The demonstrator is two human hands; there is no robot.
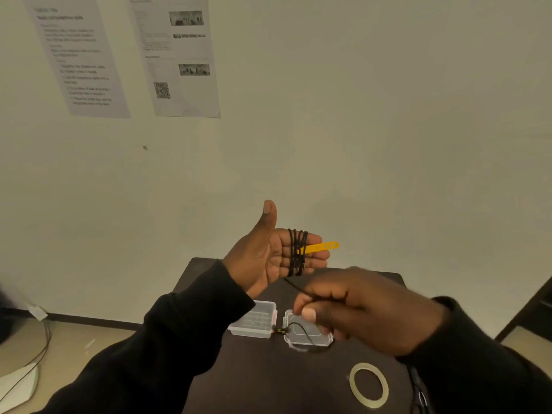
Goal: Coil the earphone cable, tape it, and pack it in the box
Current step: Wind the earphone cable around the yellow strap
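Note:
My left hand (268,255) is raised above the table, palm up, thumb pointing up. A black earphone cable (297,252) is wound several times around its fingers. A yellow strip (321,247) sticks out past the fingertips. My right hand (355,309), lower and to the right, pinches the free length of the cable, which runs up to the coil. The cable's tail hangs down onto the clear plastic box (255,319), which lies open on the dark table, its lid (309,334) flat to the right.
A roll of clear tape (369,385) lies flat on the dark table (268,377) near its front right. Printed sheets (176,55) hang on the wall behind. Cables and a white object lie on the floor at the left.

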